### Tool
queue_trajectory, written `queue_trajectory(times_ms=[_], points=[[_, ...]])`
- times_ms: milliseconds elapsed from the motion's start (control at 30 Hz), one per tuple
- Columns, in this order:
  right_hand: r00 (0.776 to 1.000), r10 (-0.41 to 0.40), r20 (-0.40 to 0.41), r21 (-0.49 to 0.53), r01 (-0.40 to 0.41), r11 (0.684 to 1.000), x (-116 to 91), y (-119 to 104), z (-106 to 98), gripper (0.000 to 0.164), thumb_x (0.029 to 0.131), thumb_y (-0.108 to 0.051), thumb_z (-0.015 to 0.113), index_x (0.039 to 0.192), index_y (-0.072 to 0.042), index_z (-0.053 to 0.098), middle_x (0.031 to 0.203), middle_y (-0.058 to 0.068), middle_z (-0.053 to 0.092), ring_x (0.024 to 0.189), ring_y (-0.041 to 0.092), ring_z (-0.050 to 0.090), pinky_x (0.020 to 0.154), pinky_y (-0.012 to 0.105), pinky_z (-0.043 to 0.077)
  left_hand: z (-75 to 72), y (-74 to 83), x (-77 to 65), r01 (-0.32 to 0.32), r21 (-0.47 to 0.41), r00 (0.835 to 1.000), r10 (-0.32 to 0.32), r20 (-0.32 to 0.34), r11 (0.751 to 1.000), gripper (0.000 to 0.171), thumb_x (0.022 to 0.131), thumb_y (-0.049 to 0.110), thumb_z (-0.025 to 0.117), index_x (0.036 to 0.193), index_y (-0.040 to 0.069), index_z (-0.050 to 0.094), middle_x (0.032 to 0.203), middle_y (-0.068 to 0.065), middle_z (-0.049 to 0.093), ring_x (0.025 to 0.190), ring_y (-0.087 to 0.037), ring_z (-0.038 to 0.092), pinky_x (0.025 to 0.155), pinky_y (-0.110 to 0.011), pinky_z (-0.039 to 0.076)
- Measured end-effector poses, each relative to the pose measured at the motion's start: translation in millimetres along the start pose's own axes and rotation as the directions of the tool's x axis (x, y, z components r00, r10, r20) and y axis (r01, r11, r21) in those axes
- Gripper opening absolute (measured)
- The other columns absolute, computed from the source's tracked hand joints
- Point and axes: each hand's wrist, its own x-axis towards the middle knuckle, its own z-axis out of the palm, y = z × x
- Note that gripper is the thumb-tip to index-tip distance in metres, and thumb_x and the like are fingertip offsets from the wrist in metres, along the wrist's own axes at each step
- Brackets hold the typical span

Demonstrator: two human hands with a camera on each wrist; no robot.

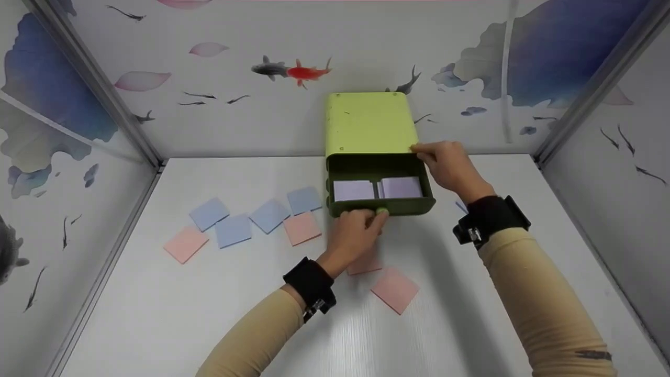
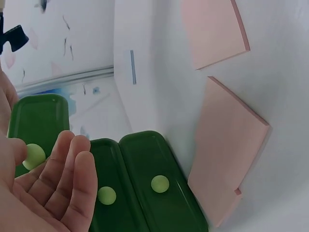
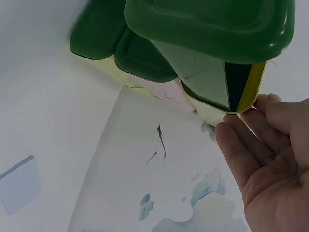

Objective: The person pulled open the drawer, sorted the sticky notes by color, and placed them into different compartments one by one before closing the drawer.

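Note:
A lime-green cabinet stands at the back of the table, with its dark green top drawer pulled out. In that drawer lie two lilac square stacks, side by side. My left hand pinches the drawer's round light-green knob with the thumb and a finger; its other fingers extend past the knob. My right hand grips the cabinet's front right top corner, thumb above and fingers along the side. Below, two closed dark green drawers show in the left wrist view.
Left of the cabinet, several blue squares and pink squares lie on the white table. More pink squares lie in front, one partly under my left hand. A blue square lies right of the cabinet. Printed walls enclose the table.

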Motion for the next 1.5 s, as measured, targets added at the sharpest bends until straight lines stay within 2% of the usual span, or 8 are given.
queue_trajectory(times_ms=[200, 400, 800, 1133, 1367, 1500], points=[[1.000, -0.007, 0.002, 0.011, 0.007, 1.000, 0.2, 0.2, -1.7, 0.032, 0.102, -0.009, 0.050, 0.132, -0.006, 0.061, 0.130, 0.020, 0.062, 0.117, 0.035, 0.061, 0.098, 0.051, 0.049, -0.2, 0.7, 1.4, -0.007, -0.001, 1.000, 0.007, -0.017, 1.000, 0.046, 0.100, 0.049, 0.048, 0.070, 0.018, 0.065, 0.070, 0.007, 0.069, 0.055, -0.006, 0.054, 0.051, -0.021, 0.040], [1.000, 0.005, 0.004, 0.018, -0.005, 1.000, 2.5, -0.7, -3.0, 0.032, 0.101, -0.009, 0.051, 0.132, -0.007, 0.061, 0.130, 0.019, 0.062, 0.118, 0.034, 0.062, 0.098, 0.050, 0.049, -1.9, 2.5, 6.3, 0.037, -0.029, 0.999, -0.038, -0.023, 0.999, 0.045, 0.100, 0.050, 0.047, 0.072, 0.019, 0.064, 0.073, 0.007, 0.069, 0.060, -0.008, 0.057, 0.054, -0.023, 0.042], [0.999, 0.027, 0.030, 0.007, -0.027, 1.000, 9.2, -4.4, -9.2, 0.031, 0.101, -0.009, 0.050, 0.129, -0.005, 0.063, 0.128, 0.019, 0.064, 0.119, 0.034, 0.061, 0.101, 0.051, 0.047, -5.8, 3.4, 33.4, 0.066, 0.042, 0.995, -0.062, -0.080, 0.997, 0.046, 0.100, 0.054, 0.044, 0.075, 0.020, 0.063, 0.070, 0.009, 0.067, 0.060, -0.009, 0.058, 0.056, -0.024, 0.043], [0.998, -0.018, 0.068, -0.017, 0.020, 1.000, 11.3, -7.4, -17.6, 0.030, 0.101, -0.008, 0.050, 0.126, -0.002, 0.065, 0.123, 0.021, 0.066, 0.116, 0.036, 0.062, 0.100, 0.051, 0.047, -8.0, 1.8, 50.6, 0.091, 0.013, 0.992, -0.090, -0.085, 0.996, 0.046, 0.100, 0.054, 0.043, 0.076, 0.019, 0.062, 0.076, 0.008, 0.070, 0.067, -0.008, 0.063, 0.061, -0.025, 0.044], [0.995, 0.006, 0.102, -0.031, -0.003, 1.000, 12.0, -11.8, -21.2, 0.030, 0.102, -0.010, 0.049, 0.127, -0.002, 0.065, 0.122, 0.021, 0.067, 0.115, 0.036, 0.062, 0.099, 0.053, 0.047, -8.4, 1.0, 57.7, 0.107, 0.010, 0.991, -0.105, -0.086, 0.994, 0.046, 0.100, 0.054, 0.044, 0.078, 0.019, 0.063, 0.076, 0.007, 0.069, 0.067, -0.010, 0.061, 0.061, -0.026, 0.044], [0.996, -0.001, 0.091, -0.051, 0.005, 0.999, 13.4, -13.8, -20.5, 0.029, 0.102, -0.010, 0.049, 0.125, -0.002, 0.066, 0.120, 0.021, 0.068, 0.112, 0.036, 0.064, 0.096, 0.052, 0.049, -9.4, 0.1, 61.8, 0.111, 0.012, 0.990, -0.110, -0.087, 0.994, 0.046, 0.100, 0.053, 0.044, 0.079, 0.017, 0.063, 0.075, 0.006, 0.068, 0.066, -0.011, 0.060, 0.062, -0.026, 0.043]])
